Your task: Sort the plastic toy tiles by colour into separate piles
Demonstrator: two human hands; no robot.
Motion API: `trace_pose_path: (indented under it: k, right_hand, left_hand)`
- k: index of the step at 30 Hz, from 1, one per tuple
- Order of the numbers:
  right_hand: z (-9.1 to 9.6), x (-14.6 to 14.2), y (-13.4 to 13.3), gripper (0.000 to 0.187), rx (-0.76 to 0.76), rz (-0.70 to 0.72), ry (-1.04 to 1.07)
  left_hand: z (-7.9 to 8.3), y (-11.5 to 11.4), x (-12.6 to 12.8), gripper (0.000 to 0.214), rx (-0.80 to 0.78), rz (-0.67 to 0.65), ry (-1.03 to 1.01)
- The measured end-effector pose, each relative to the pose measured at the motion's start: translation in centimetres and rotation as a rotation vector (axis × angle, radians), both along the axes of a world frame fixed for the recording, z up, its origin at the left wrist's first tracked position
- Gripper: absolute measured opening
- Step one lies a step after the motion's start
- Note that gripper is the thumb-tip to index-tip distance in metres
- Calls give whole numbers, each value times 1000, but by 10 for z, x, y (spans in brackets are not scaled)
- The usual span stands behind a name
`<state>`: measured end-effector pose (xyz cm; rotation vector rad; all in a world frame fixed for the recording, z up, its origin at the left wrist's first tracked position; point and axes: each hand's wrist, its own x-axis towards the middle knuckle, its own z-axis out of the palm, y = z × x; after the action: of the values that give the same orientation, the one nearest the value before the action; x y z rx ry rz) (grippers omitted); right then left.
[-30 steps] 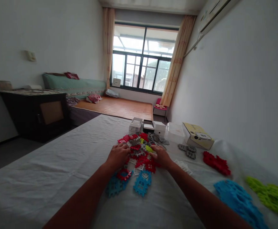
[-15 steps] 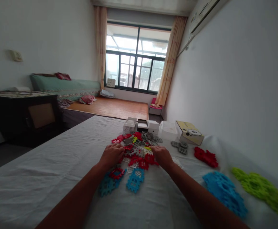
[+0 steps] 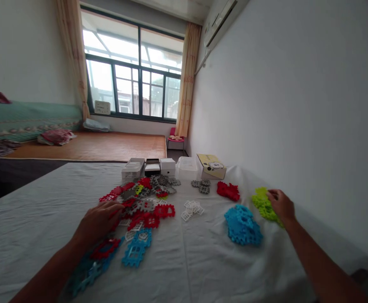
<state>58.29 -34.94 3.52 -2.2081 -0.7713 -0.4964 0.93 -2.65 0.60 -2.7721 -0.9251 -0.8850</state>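
Note:
My right hand [image 3: 281,205] is at the right, over a pile of lime-green notched plastic building pieces [image 3: 265,207]. Its fingers pinch a flat lime-green building piece [image 3: 261,192] at the pile's far end. Across the table, my left hand [image 3: 103,216] lies with fingers stretched over the left side of a mixed heap, touching red building pieces [image 3: 129,203]; its fingertips are partly hidden. Grey building pieces [image 3: 161,181] lie at the heap's far side, and blue ones [image 3: 134,254] at its near side. A red ring-like piece [image 3: 105,249] rests beside my left wrist.
Sorted piles of blue [image 3: 242,225], red [image 3: 228,191], grey [image 3: 201,185] and white window pieces [image 3: 193,209] lie on the white-covered table [image 3: 199,269]. Behind them stand small boxes [image 3: 167,167], a clear plastic tub [image 3: 187,167] and a yellow carton [image 3: 212,166]. A wall [image 3: 281,105] borders the right.
My right hand has moved from the mixed heap to the lime-green pile, with a lime-green building piece in it. My left hand stays at the heap. The view has turned right.

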Motion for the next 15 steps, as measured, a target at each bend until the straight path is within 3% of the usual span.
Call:
trace_pose_path:
  k: [4,8,11,13,15]
  right_hand:
    - [-13,55,-44,23,-38,-154,47]
    - [-17,69,-41,20,-99,-225,-26]
    - [-1,35,-4,26,-104,-96,-146]
    - [11,-15,32,30,-117,114,-164]
    - [18,-79,70,35,-131,422,-108]
  left_hand:
    - [4,-5,3,24,36,8,22]
    - [14,-18,6,24,3,31,36]
    - [20,-28,13,23,-7,13,20]
    - [21,-34,19,21,0,-25,12]
    - [20,-39,24,20,9,-65,15]
